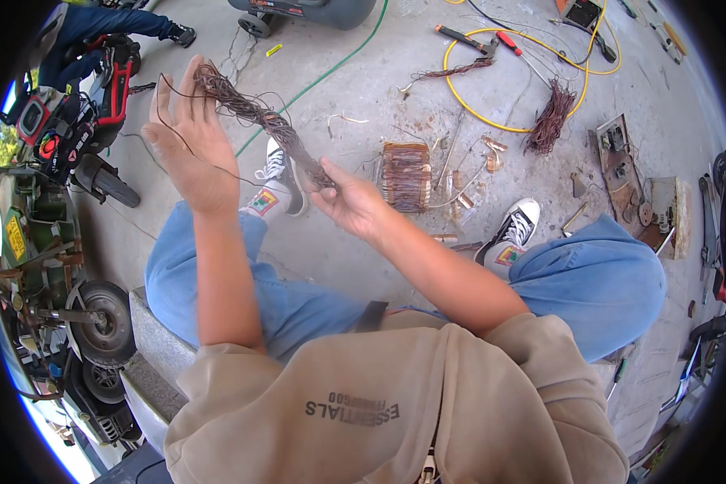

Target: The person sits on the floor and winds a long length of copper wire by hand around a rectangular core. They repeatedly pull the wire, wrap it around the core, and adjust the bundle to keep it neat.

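Note:
A long twisted bundle of thin brown copper wire (270, 123) slants in front of me, its frayed upper end by my left fingertips. My right hand (348, 200) is closed around its lower end. Raised on the left, my left hand (195, 149) has its fingers stretched out. A loose strand from the bundle loops round the fingers and runs across the palm. On the floor between my feet stands a ribbed, copper-brown motor core (406, 179), with wire scraps and bits of copper foil around it.
Beyond the core lie a hammer (465, 39), a red-handled screwdriver (522, 56), a yellow hose (452, 87) and another wire bundle (550, 119). Rusty metal parts (621, 165) are at right. A tank (315, 10) stands at the back; a person's leg (125, 24) shows at far left.

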A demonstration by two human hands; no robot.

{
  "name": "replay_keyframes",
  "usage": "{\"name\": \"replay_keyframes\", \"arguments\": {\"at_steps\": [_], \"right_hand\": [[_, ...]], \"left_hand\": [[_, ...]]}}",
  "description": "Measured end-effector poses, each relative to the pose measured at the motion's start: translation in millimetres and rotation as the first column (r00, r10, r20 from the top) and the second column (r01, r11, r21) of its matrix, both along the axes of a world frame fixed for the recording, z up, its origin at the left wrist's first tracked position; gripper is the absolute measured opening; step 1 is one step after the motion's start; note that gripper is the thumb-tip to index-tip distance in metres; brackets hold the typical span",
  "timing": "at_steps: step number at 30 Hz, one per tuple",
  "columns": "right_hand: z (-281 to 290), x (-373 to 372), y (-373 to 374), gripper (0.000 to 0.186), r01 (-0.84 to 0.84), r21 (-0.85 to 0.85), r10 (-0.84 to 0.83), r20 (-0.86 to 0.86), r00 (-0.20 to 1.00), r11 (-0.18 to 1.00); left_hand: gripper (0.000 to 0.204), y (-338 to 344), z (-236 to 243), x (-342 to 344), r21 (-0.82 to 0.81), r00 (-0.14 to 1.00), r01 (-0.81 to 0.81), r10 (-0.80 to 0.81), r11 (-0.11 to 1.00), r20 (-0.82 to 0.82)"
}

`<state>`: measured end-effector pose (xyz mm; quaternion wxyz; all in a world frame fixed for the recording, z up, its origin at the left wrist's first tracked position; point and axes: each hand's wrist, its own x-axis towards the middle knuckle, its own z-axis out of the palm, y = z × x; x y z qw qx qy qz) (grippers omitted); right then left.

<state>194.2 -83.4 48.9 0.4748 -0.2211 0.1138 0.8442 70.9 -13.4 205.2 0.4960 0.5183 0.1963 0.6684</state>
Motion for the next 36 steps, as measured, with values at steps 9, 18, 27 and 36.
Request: {"name": "replay_keyframes", "arguments": {"at_steps": [9, 18, 27, 36], "right_hand": [[13.6, 6.7, -3.6, 0.045, -0.358, 0.308, 0.024, 0.729, 0.684, 0.882], [25.7, -6.3, -15.7, 0.052, -0.582, 0.602, -0.800, 0.581, -0.150, 0.547], [-1.5, -30.8, -37.7, 0.046, -0.777, 0.306, -0.461, 0.887, 0.023, 0.550], [4.5, 51.6, 12.4, 0.044, -0.671, 0.401, 0.556, 0.376, 0.741, 0.624]], "left_hand": [[0.036, 4.8, -7.9, -30.7, 0.006, 0.866, -0.330, 0.305, 0.944, -0.396], [0.033, 0.1, -12.1, -19.0, -0.216, 0.807, -0.577, 0.508, 0.788, -0.301], [0.043, 41.0, -52.6, -30.8, 0.058, 0.116, -0.643, 0.172, 0.763, -0.978], [0.062, 11.3, -18.7, -55.3, 0.529, -0.097, 0.595, 0.707, 0.605, -0.700]]}}
